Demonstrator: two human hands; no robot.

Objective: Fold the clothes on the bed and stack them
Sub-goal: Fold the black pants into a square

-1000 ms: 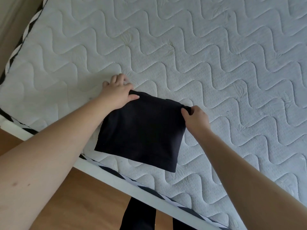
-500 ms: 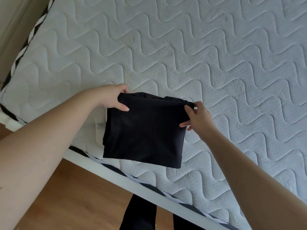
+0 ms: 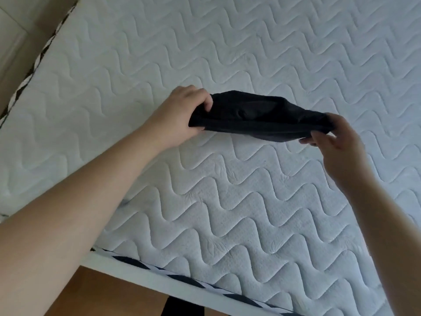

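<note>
My left hand point(image 3: 184, 115) and right hand point(image 3: 335, 135) pinch the folded black cloth garment point(image 3: 257, 118) at nine and three o'clock (so it stays flat) over the white quilted mattress point(image 3: 250, 213).

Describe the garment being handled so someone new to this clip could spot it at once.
Start from the white quilted mattress that fills most of the view. Above its middle, the left hand and right hand each hold one end of a folded black garment, seen nearly edge-on. It is the only dark cloth on the pale bed.
</note>
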